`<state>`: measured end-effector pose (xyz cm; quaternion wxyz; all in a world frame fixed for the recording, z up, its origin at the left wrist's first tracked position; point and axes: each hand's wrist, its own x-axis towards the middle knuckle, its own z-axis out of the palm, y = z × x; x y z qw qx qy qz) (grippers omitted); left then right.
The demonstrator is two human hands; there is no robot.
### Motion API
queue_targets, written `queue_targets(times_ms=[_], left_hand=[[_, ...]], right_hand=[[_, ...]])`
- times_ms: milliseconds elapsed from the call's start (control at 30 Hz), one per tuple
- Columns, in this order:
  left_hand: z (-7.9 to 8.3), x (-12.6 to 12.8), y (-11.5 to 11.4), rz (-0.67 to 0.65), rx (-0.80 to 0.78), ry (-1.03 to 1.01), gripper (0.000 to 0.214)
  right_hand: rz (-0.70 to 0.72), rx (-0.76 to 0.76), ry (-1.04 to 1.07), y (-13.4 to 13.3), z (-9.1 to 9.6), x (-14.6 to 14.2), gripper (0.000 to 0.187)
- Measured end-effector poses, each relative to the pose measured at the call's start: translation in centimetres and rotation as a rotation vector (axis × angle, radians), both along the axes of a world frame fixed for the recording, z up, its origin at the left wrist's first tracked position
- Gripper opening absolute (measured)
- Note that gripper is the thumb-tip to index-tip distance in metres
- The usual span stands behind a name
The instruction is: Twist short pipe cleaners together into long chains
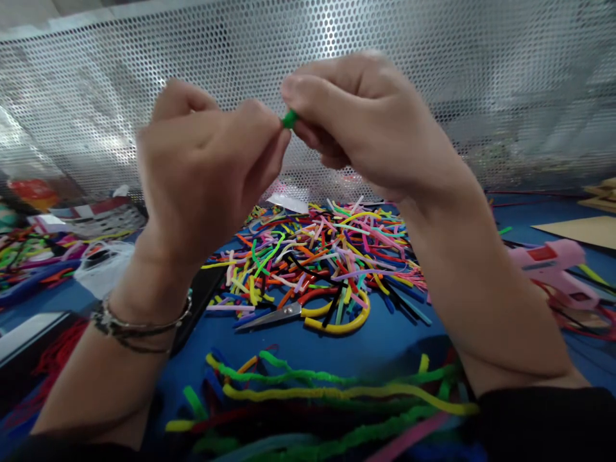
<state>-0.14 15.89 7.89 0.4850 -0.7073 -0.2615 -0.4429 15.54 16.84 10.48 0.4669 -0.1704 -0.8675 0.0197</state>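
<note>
Both hands are raised in front of the perforated metal screen (481,77). My left hand (202,167) and my right hand (356,128) are closed, their fingertips meeting on a small green pipe cleaner piece (289,119). Only its short green end shows between the fingers. A bracelet (139,324) circles my left wrist. Below the hands lies a heap of cut pipe cleaner pieces (327,250) in many colours on the blue table (385,340).
Scissors (308,312) with yellow handles lie at the front of the heap. Long green and yellow pipe cleaners (337,391) sit near the table's front. A pink glue gun (553,266) rests at the right, cardboard (582,230) behind it. More clutter lies at the left (72,231).
</note>
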Motion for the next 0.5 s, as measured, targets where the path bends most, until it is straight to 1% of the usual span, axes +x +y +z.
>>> queue_targets(times_ms=[33, 67, 100, 133, 167, 233, 267, 300, 333, 367, 433, 467, 500], left_hand=[[0.0, 0.0, 0.1, 0.049, 0.085, 0.045, 0.023], [0.0, -0.1, 0.1, 0.05, 0.104, 0.052, 0.023], [0.0, 0.0, 0.1, 0.005, 0.051, 0.015, 0.022], [0.0, 0.1, 0.0, -0.084, -0.059, -0.062, 0.021], [0.1, 0.2, -0.1, -0.206, -0.203, -0.157, 0.02], [0.2, 0.5, -0.6, -0.489, -0.524, -0.322, 0.018], [0.3, 0.6, -0.8, -0.606, -0.637, -0.371, 0.017], [0.3, 0.7, -1.1, -0.689, -0.699, -0.397, 0.017], [0.4, 0.8, -1.3, -0.73, -0.728, -0.409, 0.016], [0.4, 0.8, -1.4, -0.739, -0.737, -0.423, 0.016], [0.4, 0.6, -1.5, -0.696, -0.71, -0.433, 0.015], [0.4, 0.5, -1.4, -0.652, -0.681, -0.401, 0.014], [0.4, 0.2, -1.3, -0.581, -0.618, -0.336, 0.015]], right_hand=[[0.02, -0.032, 0.009, 0.2, -0.1, -0.2, 0.038], [0.033, -0.024, 0.025, 0.4, -0.2, -0.3, 0.036], [0.031, 0.025, 0.054, 0.6, -0.3, -0.4, 0.03], [0.01, 0.1, 0.106, 0.9, -0.3, -0.5, 0.022], [-0.018, 0.195, 0.159, 1.0, -0.3, -0.5, 0.014], [-0.069, 0.404, 0.212, 1.2, -0.2, -0.4, 0.009], [-0.09, 0.497, 0.193, 1.1, -0.1, -0.3, 0.008], [-0.111, 0.573, 0.14, 0.9, 0.0, -0.2, 0.006], [-0.136, 0.641, 0.077, 0.6, 0.1, 0.0, 0.007], [-0.17, 0.7, 0.016, 0.2, 0.2, 0.1, 0.012], [-0.276, 0.767, -0.085, -0.4, 0.4, 0.3, 0.025], [-0.338, 0.768, -0.117, -0.7, 0.5, 0.3, 0.027], [-0.392, 0.739, -0.132, -1.0, 0.5, 0.2, 0.026]])
